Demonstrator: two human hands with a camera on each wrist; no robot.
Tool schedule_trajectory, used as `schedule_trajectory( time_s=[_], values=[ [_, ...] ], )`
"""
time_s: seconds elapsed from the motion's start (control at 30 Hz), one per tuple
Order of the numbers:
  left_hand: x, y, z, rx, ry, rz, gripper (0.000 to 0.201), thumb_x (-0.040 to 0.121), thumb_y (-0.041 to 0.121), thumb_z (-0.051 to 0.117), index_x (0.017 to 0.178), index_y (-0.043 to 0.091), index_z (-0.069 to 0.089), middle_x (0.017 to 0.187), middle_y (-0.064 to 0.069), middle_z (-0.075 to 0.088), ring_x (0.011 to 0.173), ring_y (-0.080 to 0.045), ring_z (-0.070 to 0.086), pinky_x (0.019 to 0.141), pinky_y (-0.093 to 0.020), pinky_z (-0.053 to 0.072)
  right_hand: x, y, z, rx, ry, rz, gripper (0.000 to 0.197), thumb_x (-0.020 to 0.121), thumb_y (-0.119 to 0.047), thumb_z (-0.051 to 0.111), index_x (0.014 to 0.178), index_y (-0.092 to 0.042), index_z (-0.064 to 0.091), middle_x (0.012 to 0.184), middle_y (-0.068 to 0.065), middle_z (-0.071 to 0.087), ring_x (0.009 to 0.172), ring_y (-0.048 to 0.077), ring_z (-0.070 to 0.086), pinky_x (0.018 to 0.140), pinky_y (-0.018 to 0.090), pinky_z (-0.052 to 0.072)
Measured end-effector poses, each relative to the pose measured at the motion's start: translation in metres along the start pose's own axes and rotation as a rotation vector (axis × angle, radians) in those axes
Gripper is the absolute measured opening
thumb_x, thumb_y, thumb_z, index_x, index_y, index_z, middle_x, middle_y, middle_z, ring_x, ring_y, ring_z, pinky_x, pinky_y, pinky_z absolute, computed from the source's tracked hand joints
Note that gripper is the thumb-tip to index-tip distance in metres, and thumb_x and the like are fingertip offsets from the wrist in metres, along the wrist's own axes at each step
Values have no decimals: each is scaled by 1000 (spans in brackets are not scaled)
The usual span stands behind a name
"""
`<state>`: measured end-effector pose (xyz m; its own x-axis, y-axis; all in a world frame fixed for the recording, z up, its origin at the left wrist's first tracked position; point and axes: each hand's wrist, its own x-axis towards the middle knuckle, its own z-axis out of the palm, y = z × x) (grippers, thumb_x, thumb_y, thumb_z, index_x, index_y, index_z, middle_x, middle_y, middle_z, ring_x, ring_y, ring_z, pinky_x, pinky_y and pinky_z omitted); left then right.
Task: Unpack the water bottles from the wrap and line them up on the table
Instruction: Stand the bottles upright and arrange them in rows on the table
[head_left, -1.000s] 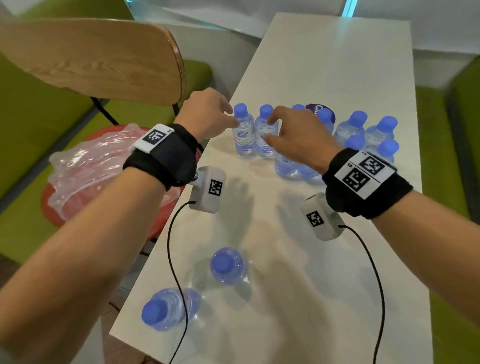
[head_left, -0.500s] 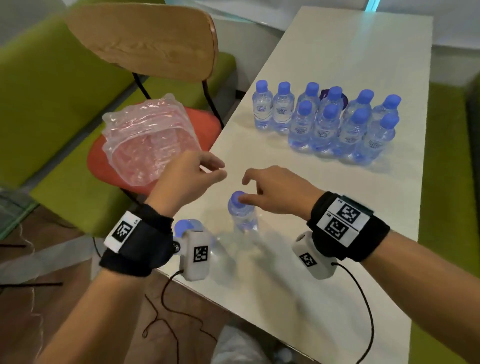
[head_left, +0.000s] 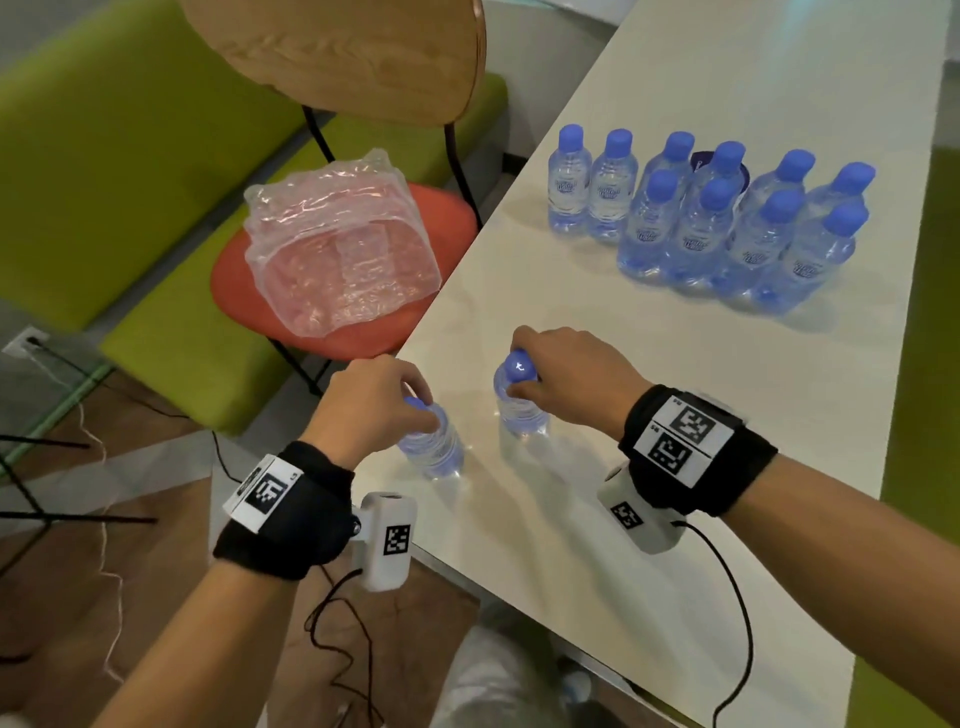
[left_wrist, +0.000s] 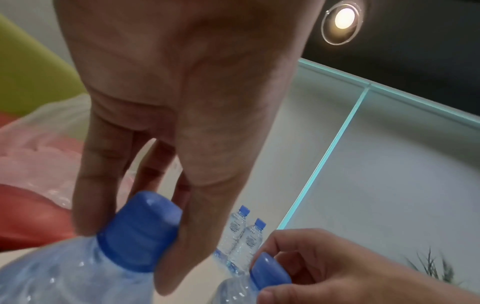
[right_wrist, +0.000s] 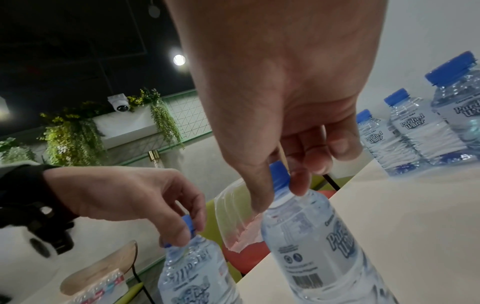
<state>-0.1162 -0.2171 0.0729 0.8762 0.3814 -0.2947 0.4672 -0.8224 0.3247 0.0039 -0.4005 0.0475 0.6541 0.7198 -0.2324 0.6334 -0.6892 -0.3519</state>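
Note:
Two small clear water bottles with blue caps stand near the table's left front edge. My left hand (head_left: 384, 410) pinches the cap of the left bottle (head_left: 434, 447), seen close up in the left wrist view as the left bottle (left_wrist: 78, 273). My right hand (head_left: 550, 374) pinches the cap of the right bottle (head_left: 519, 410), shown in the right wrist view as the right bottle (right_wrist: 311, 236). Farther back on the table stands a group of several bottles (head_left: 717, 218) in two rows. The empty plastic wrap (head_left: 337, 254) lies on a chair seat.
The white table (head_left: 675, 415) runs away from me to the upper right. A wooden-backed chair with a red seat (head_left: 363, 338) stands against its left edge. Green seating (head_left: 104, 156) lies beyond it. Cables hang from both wrist cameras.
Both hands drew back from the bottle group at the far end to the two bottles near the front edge. Now each hand pinches a cap.

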Motion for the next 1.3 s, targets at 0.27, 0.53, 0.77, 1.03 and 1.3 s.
schedule_trajectory(
  time_s=[0.27, 0.53, 0.77, 1.03, 1.3],
  values=[
    [52, 42, -3, -39, -28, 59, 11, 68, 32, 74, 71, 21, 73, 60, 7, 66, 66, -16, 63, 53, -22, 39, 0, 29, -18, 64, 59, 102, 36, 91, -38, 60, 119, -17, 52, 106, 9, 64, 93, 32, 59, 71, 35, 43],
    [110, 99, -2, -124, -2, 125, 15, 67, 27, 73, 72, 13, 73, 56, 4, 66, 64, -18, 71, 69, -29, 59, 12, 62, -36, 50, 137, 202, 34, 90, -32, 62, 117, -13, 53, 106, 13, 65, 95, 34, 60, 74, 38, 46],
    [125, 112, 13, -141, 51, 153, 31, 70, 44, 76, 86, 19, 72, 79, 4, 67, 81, -19, 63, 66, -25, 40, 16, 75, -37, 82, 166, 245, 38, 89, -35, 63, 119, -14, 55, 109, 11, 64, 99, 33, 59, 74, 36, 45],
    [120, 105, 19, -125, 102, 197, 32, 73, 40, 77, 94, 18, 71, 84, 3, 62, 80, -20, 56, 66, -24, 33, 17, 75, -37, 72, 195, 241, 35, 89, -38, 61, 116, -17, 59, 105, 11, 66, 97, 33, 59, 75, 37, 45],
    [114, 104, 12, -37, 77, 287, 34, 74, 23, 77, 108, 25, 75, 109, 0, 72, 106, -24, 59, 79, -23, 33, 18, 72, -39, 42, 141, 206, 36, 90, -31, 61, 126, -27, 59, 109, 12, 59, 105, 33, 57, 85, 37, 44]
  ],
)
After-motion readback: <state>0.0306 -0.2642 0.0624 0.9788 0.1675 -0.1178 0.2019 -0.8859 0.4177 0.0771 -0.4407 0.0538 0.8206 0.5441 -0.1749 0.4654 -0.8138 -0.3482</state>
